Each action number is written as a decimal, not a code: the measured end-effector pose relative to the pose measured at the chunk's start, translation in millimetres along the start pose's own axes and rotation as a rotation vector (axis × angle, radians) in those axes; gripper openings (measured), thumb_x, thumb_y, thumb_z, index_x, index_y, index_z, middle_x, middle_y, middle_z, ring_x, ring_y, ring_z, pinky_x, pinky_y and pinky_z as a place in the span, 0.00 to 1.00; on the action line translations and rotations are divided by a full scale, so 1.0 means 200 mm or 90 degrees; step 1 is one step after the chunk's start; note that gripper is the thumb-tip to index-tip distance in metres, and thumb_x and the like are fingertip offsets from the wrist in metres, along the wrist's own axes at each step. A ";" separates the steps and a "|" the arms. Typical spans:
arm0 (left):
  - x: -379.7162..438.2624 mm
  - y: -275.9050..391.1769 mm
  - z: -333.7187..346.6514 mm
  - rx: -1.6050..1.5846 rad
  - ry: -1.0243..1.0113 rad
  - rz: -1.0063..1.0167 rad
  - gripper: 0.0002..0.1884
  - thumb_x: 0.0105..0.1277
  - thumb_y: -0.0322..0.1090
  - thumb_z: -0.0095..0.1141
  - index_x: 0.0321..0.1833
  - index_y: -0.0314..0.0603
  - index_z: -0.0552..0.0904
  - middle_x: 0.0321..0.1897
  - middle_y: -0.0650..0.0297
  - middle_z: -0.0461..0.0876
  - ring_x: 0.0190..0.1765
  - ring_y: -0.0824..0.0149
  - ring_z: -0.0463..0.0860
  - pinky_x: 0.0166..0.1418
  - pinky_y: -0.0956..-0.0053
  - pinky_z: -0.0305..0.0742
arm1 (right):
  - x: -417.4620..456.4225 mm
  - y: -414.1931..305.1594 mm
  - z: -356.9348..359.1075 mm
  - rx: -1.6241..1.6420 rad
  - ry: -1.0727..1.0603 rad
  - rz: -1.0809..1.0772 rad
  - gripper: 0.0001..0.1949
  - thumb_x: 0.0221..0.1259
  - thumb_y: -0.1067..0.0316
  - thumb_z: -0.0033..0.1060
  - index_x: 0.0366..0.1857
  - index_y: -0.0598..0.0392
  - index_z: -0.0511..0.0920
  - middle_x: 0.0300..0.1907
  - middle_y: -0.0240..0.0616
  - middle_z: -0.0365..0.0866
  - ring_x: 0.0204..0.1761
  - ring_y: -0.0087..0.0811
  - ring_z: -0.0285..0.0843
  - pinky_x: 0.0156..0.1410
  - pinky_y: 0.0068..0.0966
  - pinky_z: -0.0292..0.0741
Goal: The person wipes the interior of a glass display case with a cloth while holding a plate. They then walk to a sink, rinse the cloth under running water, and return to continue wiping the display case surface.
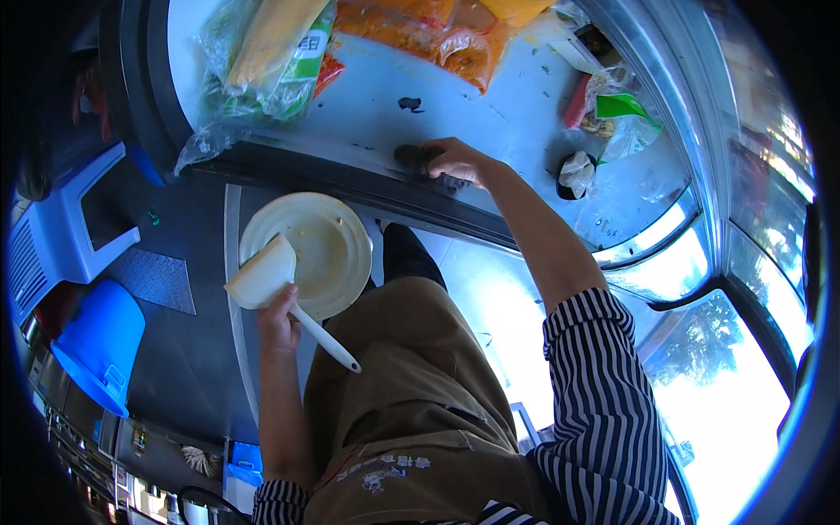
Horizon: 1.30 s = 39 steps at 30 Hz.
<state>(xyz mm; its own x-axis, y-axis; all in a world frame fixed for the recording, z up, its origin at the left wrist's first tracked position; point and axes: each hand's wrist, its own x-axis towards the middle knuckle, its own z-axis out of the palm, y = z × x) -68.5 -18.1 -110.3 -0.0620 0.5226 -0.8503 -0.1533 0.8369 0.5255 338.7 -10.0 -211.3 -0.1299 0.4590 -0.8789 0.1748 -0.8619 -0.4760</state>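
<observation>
My left hand (280,321) grips a white plastic spatula (262,272) with a broad blade and a long handle, and also appears to support a pale round bowl (328,275) by its near rim. Inside the bowl are residue and small bits. My right hand (459,161) reaches into a display cabinet, its fingers closed on a dark, blurred, cloth-like wad (420,159) at the front edge of the cabinet floor (459,115). Dark scraps lie on that floor, one larger flake (410,104) beyond my right hand.
Plastic food packages (275,59) and orange-filled bags (426,42) lie at the back. To the right are a black cup (576,176) with crumpled plastic, other packaging (620,115) and curved glass (656,252). A blue bucket (102,341) and plastic stool (65,230) stand left.
</observation>
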 end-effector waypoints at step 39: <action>-0.02 0.02 0.00 0.029 0.047 -0.010 0.21 0.56 0.22 0.63 0.54 0.37 0.76 0.41 0.62 0.80 0.43 0.68 0.80 0.50 0.73 0.76 | 0.51 -0.58 0.42 -0.405 0.134 -0.317 0.28 0.53 0.74 0.60 0.61 0.35 0.79 0.66 0.32 0.71 0.67 0.48 0.62 0.73 0.35 0.66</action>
<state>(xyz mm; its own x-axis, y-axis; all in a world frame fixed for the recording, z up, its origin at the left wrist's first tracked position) -68.7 -16.9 -105.0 -0.1329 0.4970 -0.8575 -0.1100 0.8525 0.5111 222.7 119.1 -243.4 -0.1637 0.8393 -0.5185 0.6712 -0.2904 -0.6820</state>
